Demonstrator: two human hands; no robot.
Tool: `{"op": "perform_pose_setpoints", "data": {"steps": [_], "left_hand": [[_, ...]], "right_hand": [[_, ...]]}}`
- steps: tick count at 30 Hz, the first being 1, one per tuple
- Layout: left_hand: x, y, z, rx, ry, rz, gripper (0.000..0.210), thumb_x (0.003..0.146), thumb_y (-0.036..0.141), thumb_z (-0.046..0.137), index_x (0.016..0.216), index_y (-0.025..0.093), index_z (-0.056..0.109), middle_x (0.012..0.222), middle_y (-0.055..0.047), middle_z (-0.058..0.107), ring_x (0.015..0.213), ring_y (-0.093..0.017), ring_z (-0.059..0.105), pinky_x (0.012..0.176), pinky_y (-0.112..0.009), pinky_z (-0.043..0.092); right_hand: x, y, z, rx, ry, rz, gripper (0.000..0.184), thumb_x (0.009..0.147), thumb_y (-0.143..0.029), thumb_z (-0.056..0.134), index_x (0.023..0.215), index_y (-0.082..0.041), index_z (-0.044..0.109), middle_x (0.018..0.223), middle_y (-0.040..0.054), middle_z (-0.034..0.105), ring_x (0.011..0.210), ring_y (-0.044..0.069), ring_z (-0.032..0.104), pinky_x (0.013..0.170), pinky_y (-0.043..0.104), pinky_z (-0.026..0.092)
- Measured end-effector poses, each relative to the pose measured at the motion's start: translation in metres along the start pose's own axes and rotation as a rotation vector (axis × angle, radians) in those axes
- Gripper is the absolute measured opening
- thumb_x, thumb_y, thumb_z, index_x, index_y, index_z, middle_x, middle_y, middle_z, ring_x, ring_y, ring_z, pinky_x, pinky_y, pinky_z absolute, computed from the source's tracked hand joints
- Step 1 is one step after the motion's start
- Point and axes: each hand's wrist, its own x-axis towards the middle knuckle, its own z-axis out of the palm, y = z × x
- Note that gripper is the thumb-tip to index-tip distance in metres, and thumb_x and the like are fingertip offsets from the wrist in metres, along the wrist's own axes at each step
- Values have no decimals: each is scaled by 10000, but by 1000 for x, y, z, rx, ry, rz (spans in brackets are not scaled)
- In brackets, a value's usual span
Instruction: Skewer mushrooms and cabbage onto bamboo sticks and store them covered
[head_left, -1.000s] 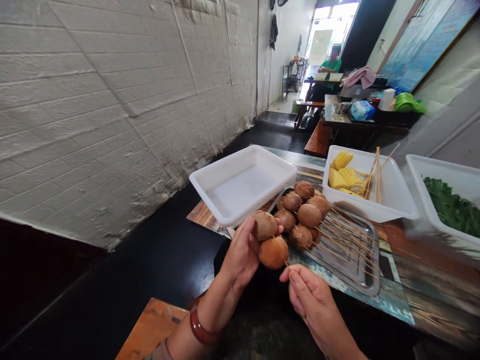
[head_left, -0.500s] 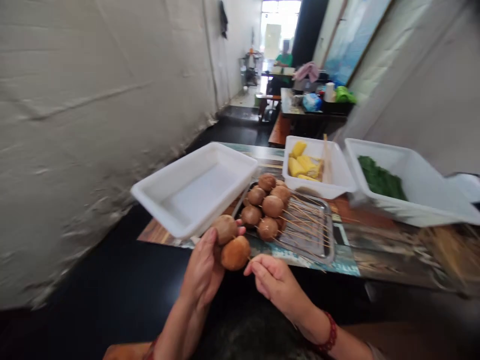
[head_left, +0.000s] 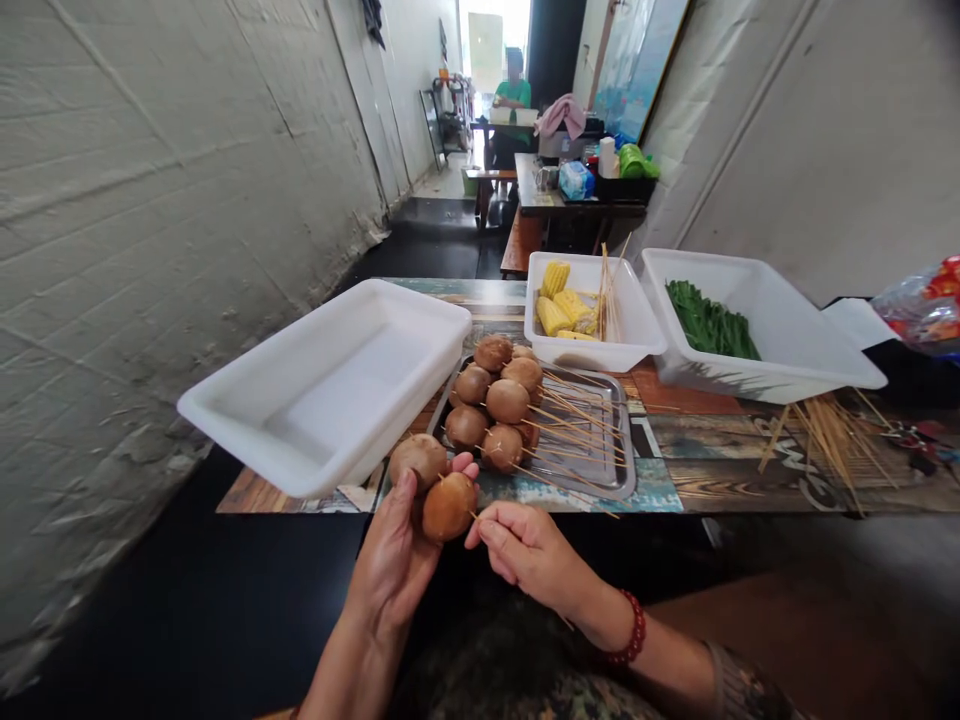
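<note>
Cradling an upper mushroom cap (head_left: 417, 462) and a lower mushroom cap (head_left: 450, 507), the left hand (head_left: 394, 560) is curling snugly around both, its thumb pressing against the upper one and its fingertips showing beyond the lower one. The right hand (head_left: 529, 550) is pinching a bamboo skewer (head_left: 474, 516) between thumb and fingers, close to where the stick is entering the lower cap. Whether the same stick is running through the upper cap is not showing clearly.

Over the last second, the view is swinging to the right, bringing the loose bamboo skewers (head_left: 832, 440) and a plastic package (head_left: 926, 310) into sight, while the two hands are keeping almost the same grip. The pile of skewered mushroom caps (head_left: 508, 402) is staying as it was on the metal tray (head_left: 628, 445), sticks pointing right. So the skewering seems to be advancing very little over this stretch: the held caps are hovering near the table's front edge, just short of the pile, and are not yet joining it.

Around them, a white tub (head_left: 360, 380) is standing left of the tray, while corn pieces (head_left: 556, 280) and leafy greens (head_left: 712, 320) are lying in two other tubs behind and to the right.
</note>
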Motion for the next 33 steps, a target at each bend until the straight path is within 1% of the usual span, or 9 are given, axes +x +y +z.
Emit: {"op": "perform_pose_setpoints", "data": {"steps": [3, 7, 11, 15, 17, 20, 24, 29, 33], "left_hand": [[-2, 3, 2, 64, 7, 43, 420, 809, 440, 719, 1087, 126, 707, 1122, -150, 740, 1071, -312, 690, 952, -414, 560], [-1, 10, 2, 111, 48, 36, 474, 761, 442, 745, 1118, 132, 702, 1143, -137, 737, 1093, -306, 680, 896, -339, 591], [11, 9, 7, 141, 74, -49, 535, 733, 460, 752, 1181, 177, 680, 1171, -105, 733, 1184, -314, 630, 897, -317, 595], [19, -5, 27, 157, 65, -75, 432, 800, 440, 672, 1139, 173, 701, 1113, -96, 751, 1192, -330, 620, 896, -357, 600], [20, -15, 40, 176, 10, -103, 400, 813, 429, 662, 1111, 166, 710, 1099, -96, 754, 1141, -321, 651, 893, -373, 601], [19, -31, 59, 206, -97, -170, 405, 795, 448, 694, 1069, 151, 720, 1097, -107, 753, 1058, -297, 690, 891, -359, 597], [16, -48, 84, 232, -240, -284, 452, 748, 452, 753, 1049, 116, 717, 1073, -137, 751, 999, -294, 707, 906, -370, 585], [7, -63, 114, 268, -416, -391, 429, 767, 424, 755, 1046, 102, 706, 1032, -154, 748, 948, -290, 710, 895, -393, 578], [4, -68, 123, 252, -482, -394, 408, 811, 434, 715, 1055, 107, 689, 1032, -158, 739, 950, -284, 701, 895, -402, 564]], "right_hand": [[-1, 1, -4, -14, 11, 28, 413, 929, -529, 506, 949, -139, 639, 526, -78, 497, 387, 47, 389, 416, 165, 320], [-3, 1, -17, -30, 94, 5, 334, 904, -428, 560, 1076, -156, 653, 699, -19, 634, 511, 80, 558, 493, 185, 434], [-19, -11, -42, -210, 127, -97, 230, 894, -304, 567, 1007, -175, 720, 724, 4, 674, 584, 103, 603, 574, 212, 475], [-54, -32, -65, -173, 82, -38, 299, 916, -392, 546, 924, -165, 740, 648, 1, 648, 504, 90, 563, 503, 193, 451], [-70, -38, -75, -97, 214, -13, 363, 913, -459, 544, 871, -150, 729, 588, -10, 618, 446, 77, 515, 442, 177, 407], [-84, -33, -98, -85, 588, -64, 392, 919, -483, 526, 844, -143, 705, 540, -27, 583, 413, 67, 465, 417, 172, 362], [-101, -12, -149, -294, 1021, -130, 332, 928, -435, 524, 904, -155, 703, 614, -10, 620, 499, 103, 531, 517, 216, 430], [-132, 0, -224, -875, 1265, -101, 285, 933, -348, 492, 957, -167, 711, 945, 101, 728, 874, 226, 668, 809, 333, 497], [-140, -1, -278, -1240, 1292, 43, 257, 918, -285, 514, 1046, -147, 689, 999, 135, 702, 938, 252, 656, 880, 362, 484]]}}
